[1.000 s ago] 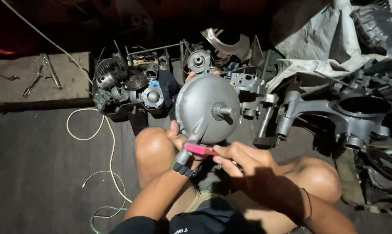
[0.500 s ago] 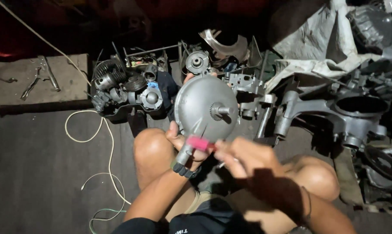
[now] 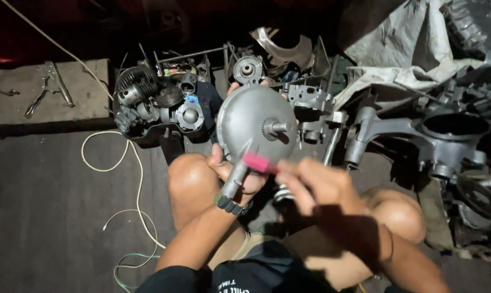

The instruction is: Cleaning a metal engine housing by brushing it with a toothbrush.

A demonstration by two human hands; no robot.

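A round grey metal engine cover (image 3: 251, 123) with a short toothed shaft at its centre stands upright above my knees. My left hand (image 3: 232, 174) grips it from below, the fingertips showing over its top edge. My right hand (image 3: 316, 184) holds a small tool with a pink handle (image 3: 258, 162) against the lower face of the cover. The tool's tip is blurred.
Engine parts lie beyond my knees: a finned cylinder (image 3: 134, 87), a dark crankcase (image 3: 180, 111), a gear (image 3: 248, 69) and a large grey casing (image 3: 419, 133) at the right. Pliers (image 3: 39, 97) rest on a slab at the left. A pale wire (image 3: 131, 179) loops across the floor.
The pink-handled tool has shifted in short strokes across the cover's lower face, and my right hand has moved with it. The cover stays in my left hand.
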